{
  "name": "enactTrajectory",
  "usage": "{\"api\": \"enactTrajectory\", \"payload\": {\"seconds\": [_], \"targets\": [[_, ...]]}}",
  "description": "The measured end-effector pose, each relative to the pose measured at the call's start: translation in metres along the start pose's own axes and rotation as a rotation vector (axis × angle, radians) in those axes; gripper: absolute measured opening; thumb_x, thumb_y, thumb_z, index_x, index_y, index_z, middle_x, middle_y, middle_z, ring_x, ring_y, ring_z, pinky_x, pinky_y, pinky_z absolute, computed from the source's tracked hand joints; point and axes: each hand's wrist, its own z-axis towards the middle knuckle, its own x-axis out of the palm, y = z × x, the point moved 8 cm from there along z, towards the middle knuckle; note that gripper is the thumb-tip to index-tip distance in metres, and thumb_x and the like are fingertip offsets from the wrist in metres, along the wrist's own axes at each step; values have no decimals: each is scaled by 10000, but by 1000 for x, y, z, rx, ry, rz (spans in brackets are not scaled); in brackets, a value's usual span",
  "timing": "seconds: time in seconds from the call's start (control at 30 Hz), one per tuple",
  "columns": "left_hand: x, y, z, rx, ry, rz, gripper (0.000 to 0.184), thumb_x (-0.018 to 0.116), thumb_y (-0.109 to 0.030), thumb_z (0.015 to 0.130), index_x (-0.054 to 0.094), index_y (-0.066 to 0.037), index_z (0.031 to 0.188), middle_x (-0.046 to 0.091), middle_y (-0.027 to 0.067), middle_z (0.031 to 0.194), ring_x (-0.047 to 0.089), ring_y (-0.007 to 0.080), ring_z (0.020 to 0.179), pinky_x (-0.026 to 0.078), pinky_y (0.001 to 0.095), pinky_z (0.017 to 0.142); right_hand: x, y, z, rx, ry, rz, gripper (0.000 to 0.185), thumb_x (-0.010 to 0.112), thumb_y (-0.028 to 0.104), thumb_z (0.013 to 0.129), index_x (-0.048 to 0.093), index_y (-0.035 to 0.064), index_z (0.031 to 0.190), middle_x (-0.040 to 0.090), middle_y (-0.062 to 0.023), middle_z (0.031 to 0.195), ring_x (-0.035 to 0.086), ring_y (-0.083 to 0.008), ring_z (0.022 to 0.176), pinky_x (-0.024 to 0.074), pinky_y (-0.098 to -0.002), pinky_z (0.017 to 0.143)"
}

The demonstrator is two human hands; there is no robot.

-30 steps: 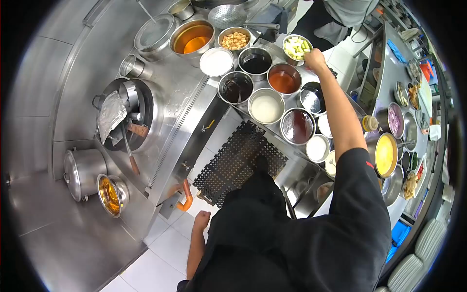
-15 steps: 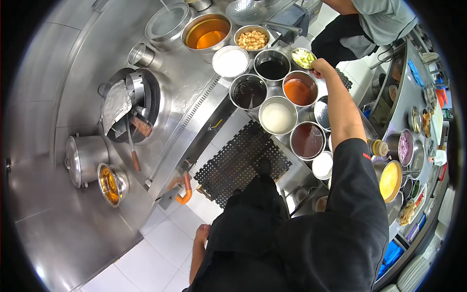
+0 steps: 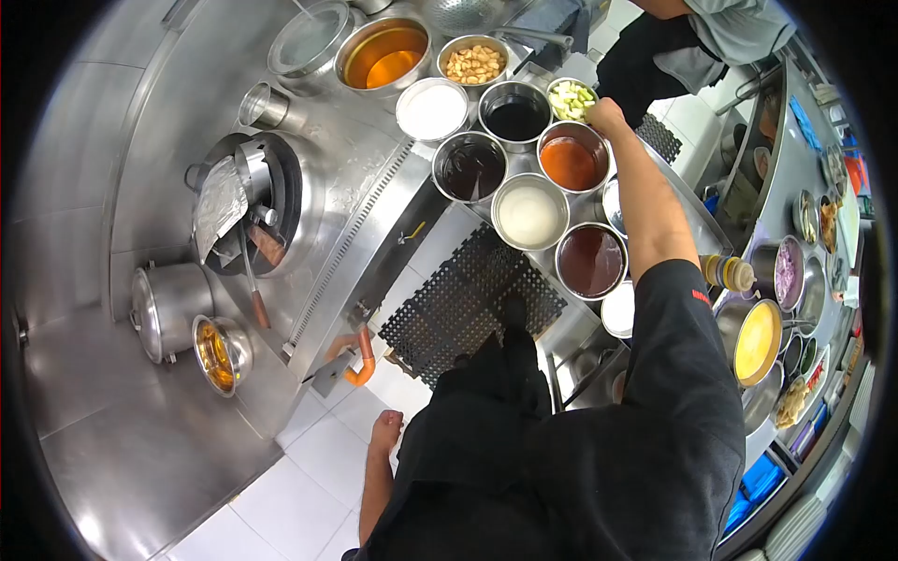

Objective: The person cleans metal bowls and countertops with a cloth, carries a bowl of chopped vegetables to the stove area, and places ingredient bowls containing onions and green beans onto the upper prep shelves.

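Head view: two bare hands, far apart from each other.
Right hand (image 3: 606, 114): reaches out to the far right, fingers bent at the near right of the bowl rim; the tips are hidden, so I cannot tell whether they pinch it.
Bowl (image 3: 550, 96): at the far right of the pot cluster, filled with pale green pieces (image 3: 571, 99).
Left hand (image 3: 386, 428): hangs at the near left, just beside the dark clothing, fingers loosely curled toward the palm.
Sauces: red sauce (image 3: 569, 164) in the pot on the near side of the bowl; black sauce (image 3: 515, 119) in the pot to its left.
Beyond the black sauce: a pot of brown pieces (image 3: 474, 64), with amber liquid (image 3: 388, 70) to its left.
Nearer pots: cream-coloured liquid (image 3: 530, 212), with dark red sauce (image 3: 591, 263) to its right.
Floor: a black mat (image 3: 472, 309) with holes.
Left side: a wok (image 3: 292, 178) carrying metal tools.
Right side: a bottle (image 3: 725, 271) and yellow liquid (image 3: 756, 343) in a pot.
Far right: another person (image 3: 744, 33) in grey.
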Motion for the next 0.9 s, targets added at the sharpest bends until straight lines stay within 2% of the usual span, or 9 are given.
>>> {"api": "enactTrajectory", "payload": {"seconds": [0.13,0.3,0.43,0.47,0.63,0.67,0.7,0.83,0.9], "targets": [[17,60,46,100,63,-85,348,647,-336,982,676,-10,1101,743,110,942,704,221,865,557,363,797,-28,-4,-57,204,176,248,402,651,298,872,743,-24,1094,717,-284,1148,702,-384,1132,552,-435,966],[27,77,83,116,109,66,379,660,-351,960,707,-1,1096,762,155,1025,721,278,971,553,391,876,-65,-22,-101,-131,-300,112,451,556,394,946,713,19,1142,689,-291,1197,645,-437,1184,504,-493,1028],[14,41,68,221,77,118,370,672,-350,943,712,-2,1061,756,125,958,708,247,925,555,379,854,-75,-40,-248,-210,-584,391,352,588,309,989,682,48,1207,737,-230,1110,709,-390,1059,547,-461,919],[17,50,82,291,88,135,357,675,-348,944,713,-10,1053,739,111,907,698,202,851,563,367,781,-74,-41,-296,-107,-529,406,335,599,285,992,683,37,1201,748,-214,1062,724,-363,1019,552,-440,895],[32,80,137,297,280,56,266,641,-314,987,697,-57,946,671,53,752,637,170,664,525,331,576,-25,-62,-546,-257,-767,588,250,596,202,1004,681,46,1179,752,-158,949,738,-286,870,562,-396,811],[37,85,149,307,405,132,254,637,-313,991,685,-69,938,665,47,762,632,166,666,531,329,577,-7,-72,-590,-48,-556,589,236,605,182,999,680,35,1168,750,-160,946,735,-275,861,560,-385,792],[49,93,160,306,530,206,243,633,-312,995,672,-81,930,659,41,771,627,163,668,538,326,579,13,-88,-633,-238,-766,591,215,617,164,993,686,30,1146,742,-160,926,724,-269,816,553,-385,740],[53,113,171,471,567,596,222,631,-298,981,665,-80,956,654,54,816,669,194,756,597,373,647,68,-128,-803,-42,-696,621,205,629,136,974,685,16,1131,712,-177,907,693,-277,773,539,-379,713],[42,119,163,275,531,561,233,647,-295,962,676,-68,1001,654,68,850,690,212,809,610,391,673,98,-154,-867,52,-670,649,211,624,126,977,690,21,1148,721,-176,919,708,-271,759,554,-377,711]]}}
